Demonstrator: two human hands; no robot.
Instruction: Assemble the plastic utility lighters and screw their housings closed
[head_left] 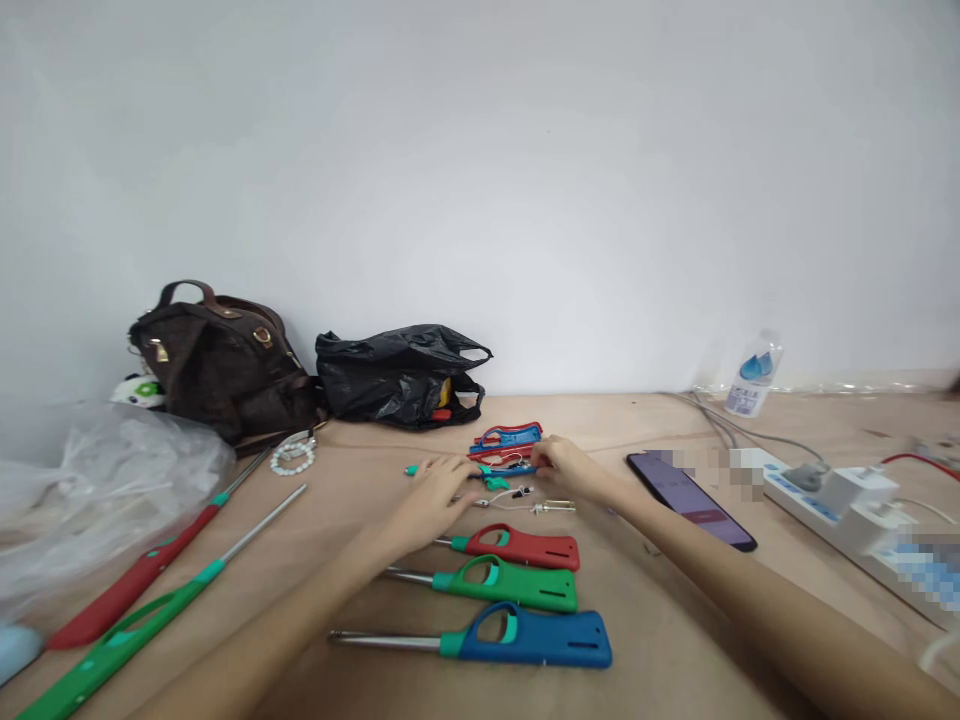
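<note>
My left hand (pixel 435 497) reaches over the left part of a blue lighter casing half (pixel 517 471), its thumb apart from the bent fingers. A teal tip (pixel 410 470) shows just left of those fingers. At the casing's right end, my right hand (pixel 555 463) has its fingers closed on the edge. A teal trigger piece (pixel 495 483) lies between the hands. Nearer me are a white wire with a black part (pixel 520 492) and a small metal piece (pixel 553 507). Behind them lie another blue casing half (pixel 517 436) and a red casing piece (pixel 491 455). The fingertips are partly hidden.
Red (pixel 525 546), green (pixel 517 584) and blue (pixel 544 637) stick lighters lie in front. Long red (pixel 139 578) and green (pixel 142 622) lighters are left. A phone (pixel 694 500), power strip (pixel 810 510) and bottle (pixel 754 375) are right; a black bag (pixel 382 375) is behind.
</note>
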